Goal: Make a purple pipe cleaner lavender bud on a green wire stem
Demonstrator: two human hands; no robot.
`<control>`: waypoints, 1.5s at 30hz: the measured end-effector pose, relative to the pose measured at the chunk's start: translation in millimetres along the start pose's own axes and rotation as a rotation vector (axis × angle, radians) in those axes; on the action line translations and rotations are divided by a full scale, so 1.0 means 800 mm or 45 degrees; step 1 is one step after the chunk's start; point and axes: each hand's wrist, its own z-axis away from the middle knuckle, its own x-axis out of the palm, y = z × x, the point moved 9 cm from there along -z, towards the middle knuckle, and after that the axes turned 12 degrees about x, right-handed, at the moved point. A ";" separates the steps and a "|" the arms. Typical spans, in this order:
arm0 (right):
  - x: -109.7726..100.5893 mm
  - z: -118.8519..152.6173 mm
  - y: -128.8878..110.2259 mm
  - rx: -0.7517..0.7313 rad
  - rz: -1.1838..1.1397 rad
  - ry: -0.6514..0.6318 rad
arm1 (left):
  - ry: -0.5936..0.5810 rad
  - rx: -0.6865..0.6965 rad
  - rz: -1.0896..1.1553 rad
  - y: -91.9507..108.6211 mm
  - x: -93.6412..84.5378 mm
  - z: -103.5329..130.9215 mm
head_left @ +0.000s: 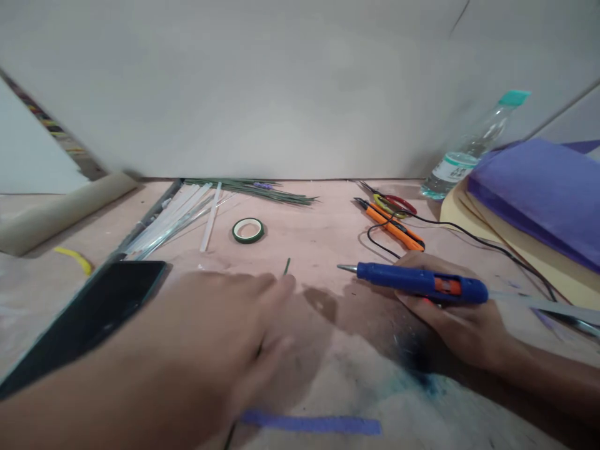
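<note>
Above the surface [323, 215], at right, I see the right hand [469, 328] with its grip closed around the blue glue gun [405, 280], nozzle leftward, perhaps to keep the tip away from this hand; the left hand [225, 322] is blurred beside a green piece [287, 265]; I cannot tell whether its grip pinches it.
</note>
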 end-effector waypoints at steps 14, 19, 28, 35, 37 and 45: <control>-0.011 -0.007 0.007 0.038 0.014 0.226 | -0.069 0.213 0.062 0.037 0.069 -0.032; -0.017 -0.007 0.013 0.077 0.025 0.285 | -0.127 0.236 0.107 0.038 0.071 -0.036; -0.022 -0.006 0.027 0.200 -0.053 0.324 | -0.001 0.190 0.129 0.028 0.067 -0.035; -0.023 -0.006 0.037 0.269 -0.085 0.352 | -0.129 0.198 0.093 0.031 0.074 -0.039; -0.022 -0.006 0.039 0.266 -0.073 0.345 | -0.098 0.129 0.117 0.026 0.074 -0.037; -0.027 -0.006 0.034 0.324 -0.111 0.396 | -0.154 0.267 0.009 0.034 0.079 -0.038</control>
